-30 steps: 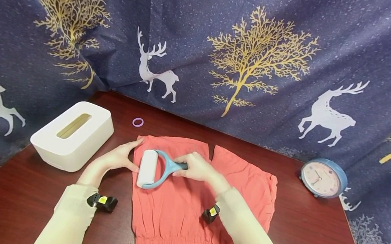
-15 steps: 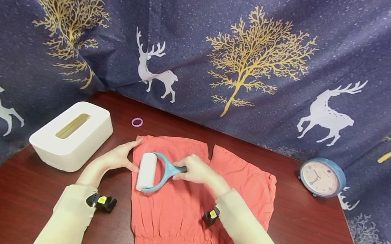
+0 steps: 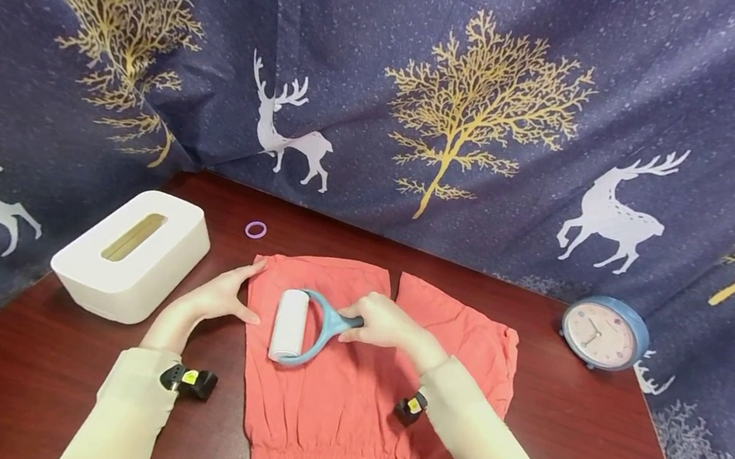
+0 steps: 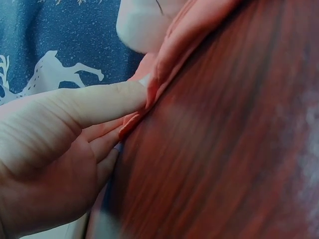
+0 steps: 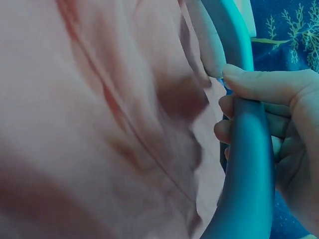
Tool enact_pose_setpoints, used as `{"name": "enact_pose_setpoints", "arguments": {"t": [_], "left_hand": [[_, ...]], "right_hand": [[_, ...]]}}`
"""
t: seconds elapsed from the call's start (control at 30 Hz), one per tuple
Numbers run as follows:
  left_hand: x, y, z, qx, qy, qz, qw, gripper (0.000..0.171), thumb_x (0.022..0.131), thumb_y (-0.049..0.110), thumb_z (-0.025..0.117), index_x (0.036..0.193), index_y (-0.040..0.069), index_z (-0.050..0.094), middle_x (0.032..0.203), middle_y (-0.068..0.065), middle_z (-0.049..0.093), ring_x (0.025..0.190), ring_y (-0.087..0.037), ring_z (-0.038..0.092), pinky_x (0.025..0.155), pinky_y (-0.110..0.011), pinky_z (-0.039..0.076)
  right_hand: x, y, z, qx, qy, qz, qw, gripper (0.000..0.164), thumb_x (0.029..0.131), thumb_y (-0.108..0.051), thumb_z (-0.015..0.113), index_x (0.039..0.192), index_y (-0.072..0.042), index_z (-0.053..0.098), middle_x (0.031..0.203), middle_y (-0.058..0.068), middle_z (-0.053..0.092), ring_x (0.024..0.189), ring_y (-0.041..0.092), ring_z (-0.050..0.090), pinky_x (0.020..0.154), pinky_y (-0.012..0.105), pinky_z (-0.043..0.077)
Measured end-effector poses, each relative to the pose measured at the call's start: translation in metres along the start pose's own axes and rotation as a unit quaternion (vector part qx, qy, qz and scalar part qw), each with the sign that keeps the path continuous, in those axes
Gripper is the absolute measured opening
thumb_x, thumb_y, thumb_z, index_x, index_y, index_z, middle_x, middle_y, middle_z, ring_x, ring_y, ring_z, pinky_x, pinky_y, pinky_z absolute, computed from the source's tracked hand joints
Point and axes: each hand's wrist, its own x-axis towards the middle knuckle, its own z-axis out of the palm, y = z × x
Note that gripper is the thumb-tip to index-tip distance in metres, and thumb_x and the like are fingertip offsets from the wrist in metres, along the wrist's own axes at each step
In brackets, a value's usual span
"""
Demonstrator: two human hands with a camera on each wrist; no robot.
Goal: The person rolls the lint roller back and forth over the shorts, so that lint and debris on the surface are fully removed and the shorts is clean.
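Observation:
A pair of coral-red shorts (image 3: 307, 409) with a white drawstring lies spread out, waistband toward the person. My right hand (image 3: 386, 322) grips the blue handle of a lint roller (image 3: 290, 326), whose white roll lies over the shorts' left leg. In the right wrist view, thumb and fingers wrap around the handle (image 5: 249, 174) above the cloth. My left hand (image 3: 220, 299) rests at the left edge of that leg, thumb and fingers spread apart. The left wrist view has the thumb (image 4: 112, 102) pressing the fabric edge (image 4: 152, 92), other fingers extended, partly hidden behind it.
A white tissue box (image 3: 138, 256) stands on the reddish-brown table (image 3: 589, 457) left of the shorts. A small purple ring (image 3: 256, 229) lies behind them, and a blue round clock (image 3: 604, 333) stands at the right. A dark blue patterned curtain (image 3: 366, 41) hangs behind the table.
The lint roller first shifted slightly toward the person, then moved right, away from the left edge of the shorts, together with my right hand. My left hand has stayed at the edge.

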Motion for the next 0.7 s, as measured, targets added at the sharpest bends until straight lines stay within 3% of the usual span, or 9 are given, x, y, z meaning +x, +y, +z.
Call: {"name": "enact_pose_setpoints", "arguments": {"t": [0.2, 0.37, 0.7], "left_hand": [[0.001, -0.001, 0.000, -0.005, -0.003, 0.002, 1.0000, 0.108, 0.067, 0.014, 0.088, 0.150, -0.011, 0.023, 0.156, -0.030, 0.024, 0.145, -0.047, 0.019, 0.117, -0.061, 0.018], [0.001, -0.002, -0.001, -0.008, -0.002, 0.001, 1.0000, 0.108, 0.067, 0.014, 0.089, 0.149, -0.011, 0.024, 0.156, -0.030, 0.024, 0.145, -0.047, 0.018, 0.117, -0.061, 0.017], [0.001, 0.000, -0.001, -0.007, -0.003, 0.007, 0.9999, 0.107, 0.066, 0.012, 0.089, 0.148, -0.013, 0.024, 0.156, -0.031, 0.024, 0.145, -0.048, 0.018, 0.117, -0.061, 0.016]], "right_hand": [[-0.017, 0.010, -0.006, 0.005, -0.002, -0.004, 1.000, 0.034, 0.081, -0.022, 0.079, 0.112, -0.007, 0.075, 0.064, -0.010, 0.061, 0.059, 0.002, 0.039, 0.060, 0.017, 0.038], [-0.032, 0.018, -0.007, 0.005, -0.001, 0.016, 1.000, 0.036, 0.081, -0.022, 0.079, 0.113, -0.007, 0.074, 0.063, -0.011, 0.050, 0.060, 0.003, 0.037, 0.059, 0.017, 0.035], [-0.057, 0.029, -0.009, 0.004, 0.013, 0.022, 1.000, 0.033, 0.080, -0.021, 0.080, 0.109, -0.008, 0.076, 0.065, -0.012, 0.062, 0.059, 0.000, 0.041, 0.059, 0.017, 0.039]]}}
